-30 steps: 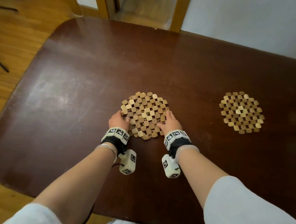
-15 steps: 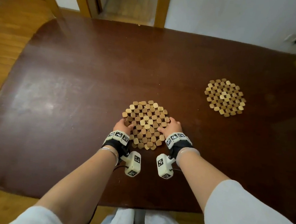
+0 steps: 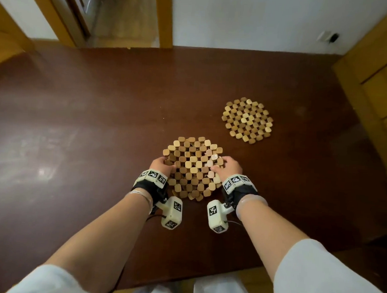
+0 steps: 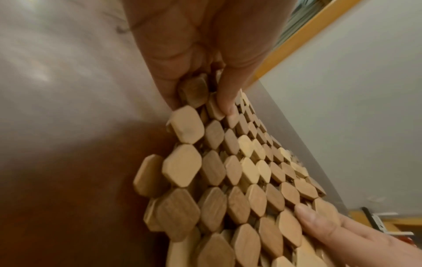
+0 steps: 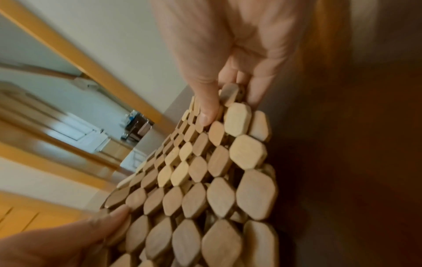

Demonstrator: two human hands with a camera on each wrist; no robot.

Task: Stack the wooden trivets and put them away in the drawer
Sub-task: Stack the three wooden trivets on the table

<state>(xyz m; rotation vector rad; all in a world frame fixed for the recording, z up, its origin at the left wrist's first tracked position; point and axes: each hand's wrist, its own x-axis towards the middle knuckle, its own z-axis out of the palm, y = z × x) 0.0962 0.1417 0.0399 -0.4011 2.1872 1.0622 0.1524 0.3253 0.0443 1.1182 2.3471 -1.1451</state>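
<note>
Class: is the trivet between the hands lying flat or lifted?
Lifted: both hands pinch the near trivet by its edges, and it sags above the table.

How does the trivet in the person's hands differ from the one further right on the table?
The near trivet is gripped at its edges by the left hand and right hand; the far trivet is untouched. The near trivet appears lifted or tilted, with more wooden pieces showing beneath it; the far trivet lies flat and alone on the table. Both are round lattices of light and darker wooden blocks.
</note>
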